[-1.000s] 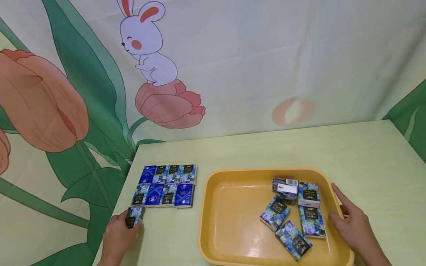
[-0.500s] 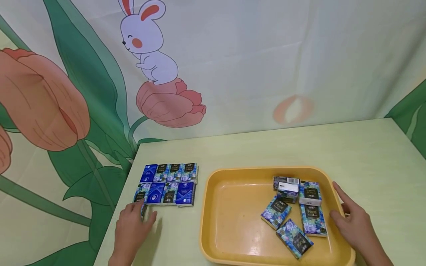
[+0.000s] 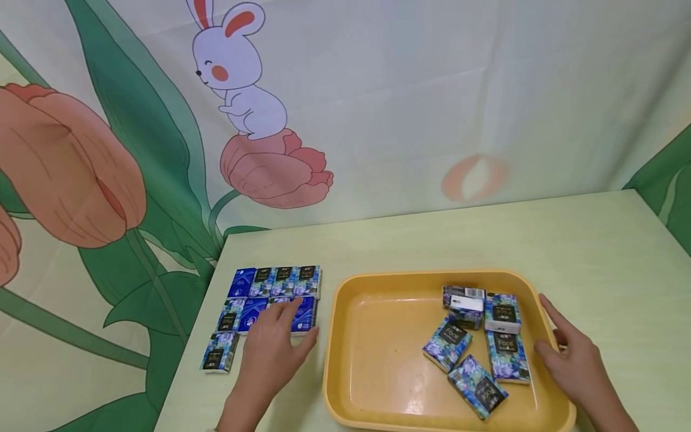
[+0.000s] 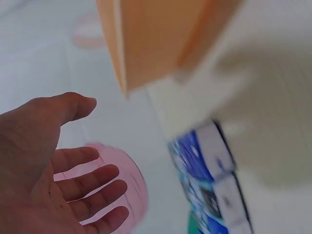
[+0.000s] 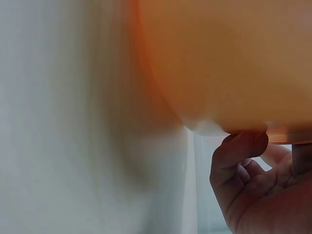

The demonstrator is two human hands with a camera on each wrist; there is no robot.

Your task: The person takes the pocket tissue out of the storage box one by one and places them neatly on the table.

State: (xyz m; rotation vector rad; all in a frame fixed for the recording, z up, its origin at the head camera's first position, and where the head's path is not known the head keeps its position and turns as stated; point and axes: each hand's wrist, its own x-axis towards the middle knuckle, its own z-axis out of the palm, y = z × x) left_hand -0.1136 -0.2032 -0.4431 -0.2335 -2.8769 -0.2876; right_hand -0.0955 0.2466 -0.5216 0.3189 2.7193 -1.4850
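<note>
Moved: our left hand (image 3: 272,347), fingers apart, off a packet (image 3: 219,352) now beginning row three; our right hand (image 3: 576,361) grips the tray (image 3: 380,360).

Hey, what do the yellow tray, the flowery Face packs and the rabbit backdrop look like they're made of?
Yellow tray: probably molded plastic, glossy, judging by its rounded corners and the glare on its floor.
Flowery Face packs: smooth-looking printed wrapping, perhaps plastic film or thin card; flower patterns cover the blocky shapes.
Rabbit backdrop: seemingly matte fabric, given its soft creases.
</note>
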